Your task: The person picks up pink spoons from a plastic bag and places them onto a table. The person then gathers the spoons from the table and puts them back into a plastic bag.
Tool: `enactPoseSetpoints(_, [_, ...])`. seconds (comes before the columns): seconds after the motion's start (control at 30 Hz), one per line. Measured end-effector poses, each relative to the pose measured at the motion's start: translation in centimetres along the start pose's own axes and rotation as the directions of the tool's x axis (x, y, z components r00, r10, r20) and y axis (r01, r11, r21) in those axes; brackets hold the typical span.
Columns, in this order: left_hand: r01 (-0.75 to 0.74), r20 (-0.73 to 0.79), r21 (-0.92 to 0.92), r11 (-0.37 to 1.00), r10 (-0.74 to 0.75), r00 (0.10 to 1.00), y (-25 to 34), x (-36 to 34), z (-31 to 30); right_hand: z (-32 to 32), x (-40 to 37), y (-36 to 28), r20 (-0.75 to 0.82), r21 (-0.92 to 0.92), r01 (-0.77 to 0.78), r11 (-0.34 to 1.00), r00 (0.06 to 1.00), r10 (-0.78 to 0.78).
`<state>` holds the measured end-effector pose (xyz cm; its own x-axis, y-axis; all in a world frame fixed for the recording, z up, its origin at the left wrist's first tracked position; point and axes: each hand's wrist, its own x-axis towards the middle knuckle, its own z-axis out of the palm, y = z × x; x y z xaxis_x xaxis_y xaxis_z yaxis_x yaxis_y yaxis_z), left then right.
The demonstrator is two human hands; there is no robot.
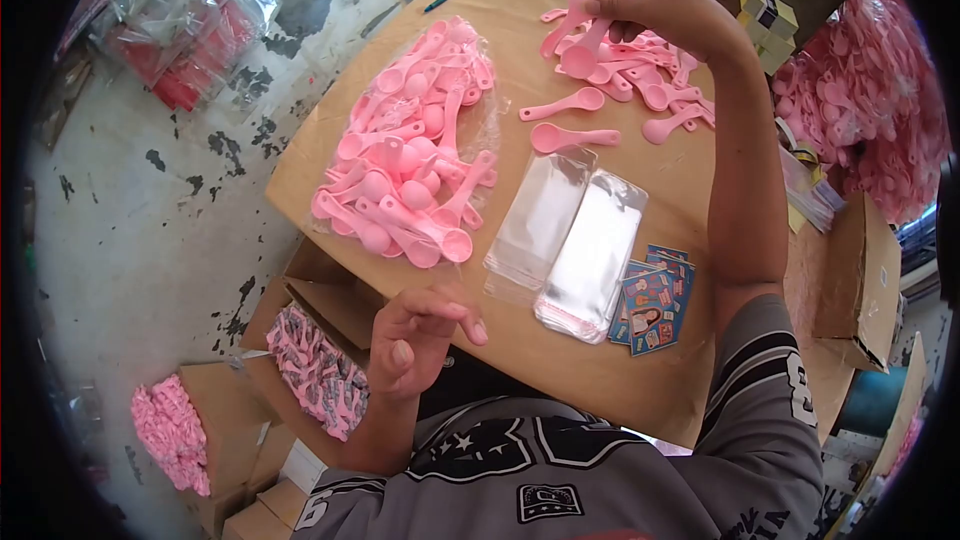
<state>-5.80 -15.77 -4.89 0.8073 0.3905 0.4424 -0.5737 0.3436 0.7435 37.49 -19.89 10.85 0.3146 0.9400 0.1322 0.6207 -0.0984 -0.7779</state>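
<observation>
Right hand pinched pink spoons above the loose pile; light grip, lifted clear of neighbours, seemed best. Left hand empty, fingers loosely curled.

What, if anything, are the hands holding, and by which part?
The right hand holds pink plastic spoons, apparently two: one pinched near its handle's end, the other seemingly at its bowl. The left hand holds nothing visible.
</observation>
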Motion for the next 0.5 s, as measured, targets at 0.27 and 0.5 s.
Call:
enactPoseSetpoints(0.27, [0.060, -0.035, 0.110, 0.992, -0.056, 0.998, 0.3, -0.7, 0.1, -2.4, -0.8, 0.7, 0.023, -0.245, -0.088, 0.965, 0.995, 0.097])
enactPoseSetpoints(0.5, [0.050, -0.037, 0.102, 0.994, -0.046, 0.998, 0.3, -0.9, -0.1, -3.7, -0.3, 1.7, -0.209, -0.368, -0.040, 0.929, 0.977, -0.041])
